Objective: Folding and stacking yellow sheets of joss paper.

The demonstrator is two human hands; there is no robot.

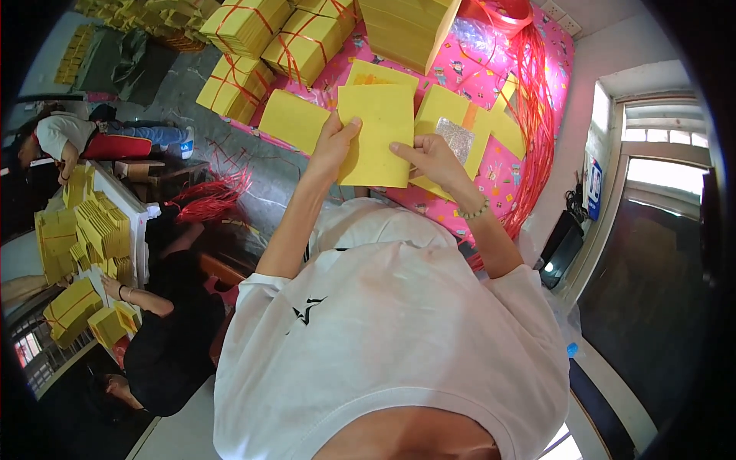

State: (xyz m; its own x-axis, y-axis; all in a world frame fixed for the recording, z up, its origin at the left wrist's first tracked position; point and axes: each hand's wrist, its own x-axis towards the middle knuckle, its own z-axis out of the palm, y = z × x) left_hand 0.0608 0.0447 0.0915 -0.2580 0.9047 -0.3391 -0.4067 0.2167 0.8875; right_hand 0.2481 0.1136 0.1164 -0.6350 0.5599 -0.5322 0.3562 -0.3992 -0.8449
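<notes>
Both my hands hold a rectangular sheaf of plain yellow paper (376, 130) upright in front of my chest. My left hand (333, 144) grips its left edge, thumb on the near face. On the right edge, my right hand (434, 159) pinches it with the thumb in front; the fingers behind are partly hidden. Just beyond my right hand lies yellow paper with a silver foil square (455, 139) and an orange band. A flat yellow stack (293, 121) lies left of the sheaf, and another yellow piece (376, 74) shows behind it.
Yellow bundles tied with red string (307, 47) and a tall yellow stack (402, 34) stand at the back of the pink patterned table (491, 180). Long red strings (533, 130) hang on the right. At left, people work by a table of yellow bundles (103, 230).
</notes>
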